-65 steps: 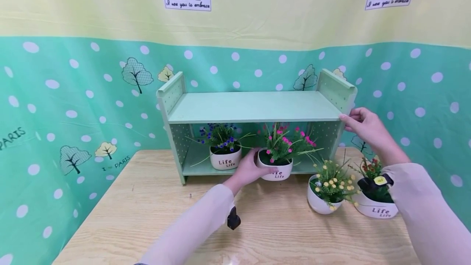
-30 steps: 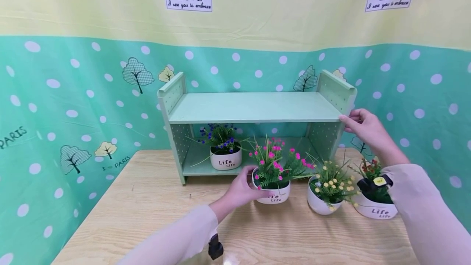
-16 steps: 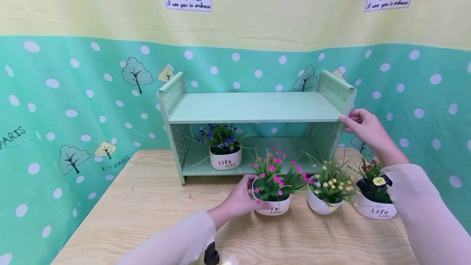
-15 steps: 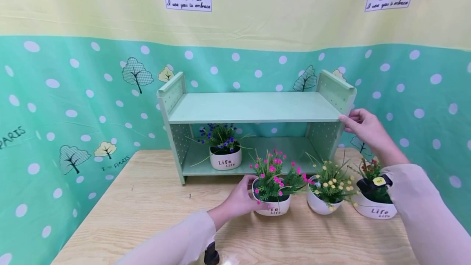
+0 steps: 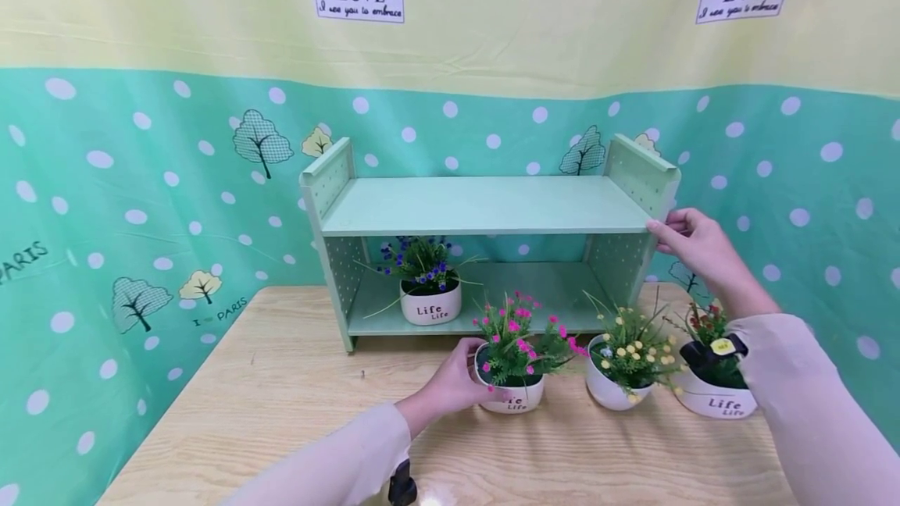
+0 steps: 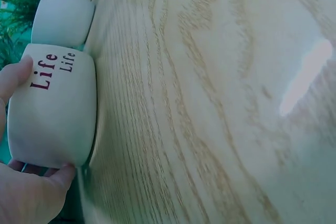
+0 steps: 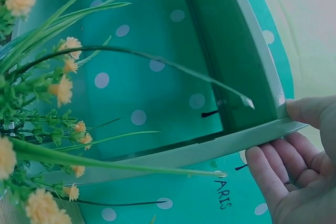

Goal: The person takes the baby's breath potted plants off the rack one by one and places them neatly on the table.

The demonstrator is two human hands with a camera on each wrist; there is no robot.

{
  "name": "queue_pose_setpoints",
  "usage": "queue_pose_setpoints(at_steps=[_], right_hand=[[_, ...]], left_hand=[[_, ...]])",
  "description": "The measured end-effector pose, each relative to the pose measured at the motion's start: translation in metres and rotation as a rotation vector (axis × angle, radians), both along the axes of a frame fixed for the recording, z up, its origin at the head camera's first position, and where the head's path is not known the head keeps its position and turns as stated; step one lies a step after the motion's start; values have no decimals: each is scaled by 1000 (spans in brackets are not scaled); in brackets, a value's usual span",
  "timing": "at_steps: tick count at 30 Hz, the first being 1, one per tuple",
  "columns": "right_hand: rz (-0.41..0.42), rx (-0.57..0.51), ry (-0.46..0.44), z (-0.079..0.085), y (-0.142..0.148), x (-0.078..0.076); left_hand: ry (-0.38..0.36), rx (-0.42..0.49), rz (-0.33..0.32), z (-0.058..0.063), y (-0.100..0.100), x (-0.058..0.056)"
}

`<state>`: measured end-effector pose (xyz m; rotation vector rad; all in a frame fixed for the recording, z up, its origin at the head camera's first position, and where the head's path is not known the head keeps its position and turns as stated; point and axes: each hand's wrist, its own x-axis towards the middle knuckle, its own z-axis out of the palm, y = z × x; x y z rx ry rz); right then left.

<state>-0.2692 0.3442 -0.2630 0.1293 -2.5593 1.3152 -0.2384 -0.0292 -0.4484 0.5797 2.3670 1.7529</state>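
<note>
My left hand [image 5: 457,381] grips the white pot of pink artificial flowers [image 5: 516,397] by its left side, thumb across the "Life" lettering. In the left wrist view this white pot [image 6: 58,114] sits right at the wooden surface, fingers around its end. My right hand [image 5: 692,244] holds the right side panel of the pale green shelf [image 5: 485,205] at the upper board's front corner. The right wrist view shows the thumb [image 7: 310,111] on one face of the panel edge and curled fingers [image 7: 268,171] behind it.
A pot of blue flowers [image 5: 430,307] stands on the lower board, left of centre. On the wooden table [image 5: 281,404], a pot of yellow flowers [image 5: 619,389] and a pot of red flowers [image 5: 717,400] stand right of the pink one. A patterned curtain [image 5: 176,139] hangs behind.
My left hand has brought the pink flower pot forward off the lower shelf to the table, then slightly left, away from the yellow one. My right hand has stayed on the shelf's side.
</note>
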Motion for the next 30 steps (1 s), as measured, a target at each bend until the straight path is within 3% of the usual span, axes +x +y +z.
queue_pose_setpoints(at_steps=[5, 12, 16, 22, 30], right_hand=[[-1, -4, 2, 0, -1, 0], [-7, 11, -12, 1, -2, -1], [-5, 9, -8, 1, -1, -1], [4, -7, 2, 0, -1, -2], [-5, 10, -8, 0, 0, 0]], left_hand=[[-24, -28, 6, -5, -1, -4], [2, -62, 2, -5, -2, -5], [-4, -77, -19, -1, -5, -4], [43, -84, -48, 6, -15, -8], [36, -116, -11, 19, -31, -10]])
